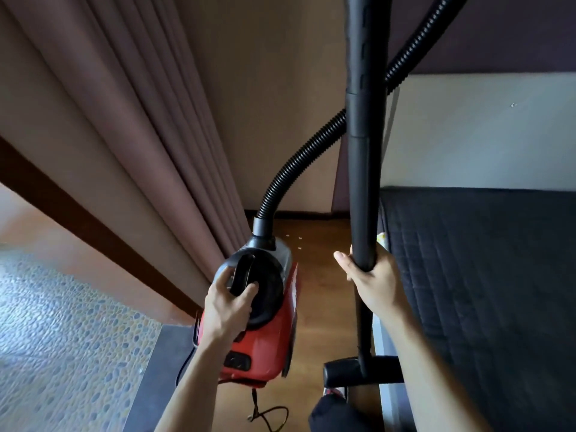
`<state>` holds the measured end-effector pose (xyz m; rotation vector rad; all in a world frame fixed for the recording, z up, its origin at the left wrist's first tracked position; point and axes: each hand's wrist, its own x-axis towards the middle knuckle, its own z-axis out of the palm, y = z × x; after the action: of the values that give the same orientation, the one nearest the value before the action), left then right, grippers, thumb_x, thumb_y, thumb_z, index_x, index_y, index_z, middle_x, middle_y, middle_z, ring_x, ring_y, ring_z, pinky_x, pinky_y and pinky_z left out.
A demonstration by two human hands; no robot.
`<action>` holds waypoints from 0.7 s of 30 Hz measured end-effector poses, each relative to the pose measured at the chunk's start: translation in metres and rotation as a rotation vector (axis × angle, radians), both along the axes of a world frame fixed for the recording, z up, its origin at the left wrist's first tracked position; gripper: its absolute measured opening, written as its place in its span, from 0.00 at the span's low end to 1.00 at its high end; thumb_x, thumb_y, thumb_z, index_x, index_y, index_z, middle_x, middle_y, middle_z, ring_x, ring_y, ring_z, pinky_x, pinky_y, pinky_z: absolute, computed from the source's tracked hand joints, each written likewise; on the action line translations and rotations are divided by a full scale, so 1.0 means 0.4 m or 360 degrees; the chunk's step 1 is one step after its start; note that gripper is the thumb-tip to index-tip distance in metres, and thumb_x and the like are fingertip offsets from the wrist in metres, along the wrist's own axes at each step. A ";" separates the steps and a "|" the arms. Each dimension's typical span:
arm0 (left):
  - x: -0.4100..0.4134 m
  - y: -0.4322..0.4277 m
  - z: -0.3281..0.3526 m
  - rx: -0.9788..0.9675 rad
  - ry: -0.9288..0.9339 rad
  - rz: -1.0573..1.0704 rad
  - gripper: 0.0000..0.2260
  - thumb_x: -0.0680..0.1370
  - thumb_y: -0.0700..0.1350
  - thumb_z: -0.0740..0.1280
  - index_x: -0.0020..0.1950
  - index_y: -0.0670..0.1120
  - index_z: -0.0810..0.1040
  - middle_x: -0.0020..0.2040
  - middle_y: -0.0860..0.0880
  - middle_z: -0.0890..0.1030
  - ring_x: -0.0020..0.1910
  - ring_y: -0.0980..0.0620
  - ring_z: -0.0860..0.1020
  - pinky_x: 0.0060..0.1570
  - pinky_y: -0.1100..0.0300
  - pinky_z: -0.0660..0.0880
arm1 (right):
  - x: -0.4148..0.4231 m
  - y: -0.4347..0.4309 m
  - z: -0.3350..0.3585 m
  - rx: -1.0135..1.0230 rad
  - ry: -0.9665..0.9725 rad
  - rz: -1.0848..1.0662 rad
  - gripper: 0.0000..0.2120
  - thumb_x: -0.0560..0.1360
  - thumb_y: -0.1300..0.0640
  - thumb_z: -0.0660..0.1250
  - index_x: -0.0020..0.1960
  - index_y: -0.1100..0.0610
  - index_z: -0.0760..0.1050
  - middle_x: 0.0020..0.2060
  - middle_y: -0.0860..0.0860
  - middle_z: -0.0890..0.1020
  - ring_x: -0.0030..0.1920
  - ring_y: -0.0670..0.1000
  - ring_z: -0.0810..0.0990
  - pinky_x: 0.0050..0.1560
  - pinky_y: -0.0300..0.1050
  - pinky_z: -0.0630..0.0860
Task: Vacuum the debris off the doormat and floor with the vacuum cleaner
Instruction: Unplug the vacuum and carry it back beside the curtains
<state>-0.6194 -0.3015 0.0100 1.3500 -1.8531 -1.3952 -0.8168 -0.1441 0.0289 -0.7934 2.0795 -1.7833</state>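
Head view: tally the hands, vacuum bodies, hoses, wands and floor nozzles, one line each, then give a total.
Hands: 2, the left hand gripping the handle, the right hand gripping the wand
Red vacuum body: 1
Black ribbed hose: 1
Black wand: 1
Black floor nozzle: 1
Total: 6

A home bedroom: mattress (486, 275), long curtains (124, 135), wooden floor (324, 294).
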 end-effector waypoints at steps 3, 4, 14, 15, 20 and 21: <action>-0.106 -0.037 0.014 -0.0044 -0.0009 0.0093 0.11 0.70 0.49 0.69 0.52 0.54 0.79 0.24 0.50 0.76 0.19 0.50 0.72 0.24 0.56 0.68 | -0.145 -0.052 0.016 -0.0010 -0.0023 0.0050 0.15 0.75 0.59 0.76 0.38 0.65 0.73 0.24 0.57 0.73 0.25 0.49 0.73 0.30 0.36 0.70; -0.135 -0.049 0.013 -0.0065 -0.0032 0.0111 0.11 0.69 0.50 0.69 0.51 0.54 0.79 0.24 0.49 0.76 0.19 0.50 0.72 0.24 0.55 0.69 | -0.187 -0.073 0.018 0.0002 -0.0044 0.0070 0.13 0.75 0.62 0.75 0.37 0.64 0.73 0.24 0.51 0.74 0.24 0.44 0.74 0.29 0.33 0.70; -0.311 -0.183 0.021 -0.0234 -0.0275 0.0167 0.15 0.67 0.53 0.67 0.52 0.55 0.79 0.37 0.52 0.83 0.33 0.50 0.81 0.32 0.55 0.77 | -0.411 -0.246 -0.016 0.0101 0.0034 0.0161 0.14 0.72 0.49 0.76 0.36 0.51 0.73 0.28 0.54 0.78 0.29 0.49 0.80 0.32 0.44 0.74; -0.323 -0.199 0.018 -0.0223 -0.0283 0.0168 0.13 0.67 0.52 0.68 0.51 0.55 0.79 0.36 0.52 0.83 0.32 0.50 0.80 0.31 0.55 0.77 | -0.425 -0.262 -0.020 0.0125 0.0052 0.0167 0.15 0.72 0.47 0.75 0.36 0.52 0.73 0.28 0.56 0.78 0.29 0.50 0.79 0.32 0.44 0.73; -0.392 -0.292 0.009 -0.0105 -0.0279 0.0175 0.08 0.68 0.51 0.68 0.47 0.57 0.78 0.32 0.51 0.81 0.28 0.47 0.77 0.26 0.53 0.73 | -0.485 -0.358 -0.032 0.0127 -0.0020 0.0142 0.19 0.73 0.51 0.78 0.35 0.61 0.73 0.26 0.60 0.75 0.27 0.54 0.76 0.30 0.43 0.70; -0.407 -0.317 0.004 -0.0101 -0.0286 0.0167 0.10 0.67 0.52 0.68 0.47 0.56 0.78 0.33 0.51 0.81 0.29 0.47 0.78 0.29 0.54 0.74 | -0.496 -0.380 -0.030 0.0113 -0.0055 0.0133 0.18 0.74 0.54 0.78 0.33 0.60 0.72 0.24 0.57 0.74 0.25 0.52 0.75 0.30 0.41 0.70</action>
<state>-0.7821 -0.4281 0.0115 1.5606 -1.8911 -1.1867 -1.0152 -0.2963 0.0167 -0.8116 2.0447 -1.6586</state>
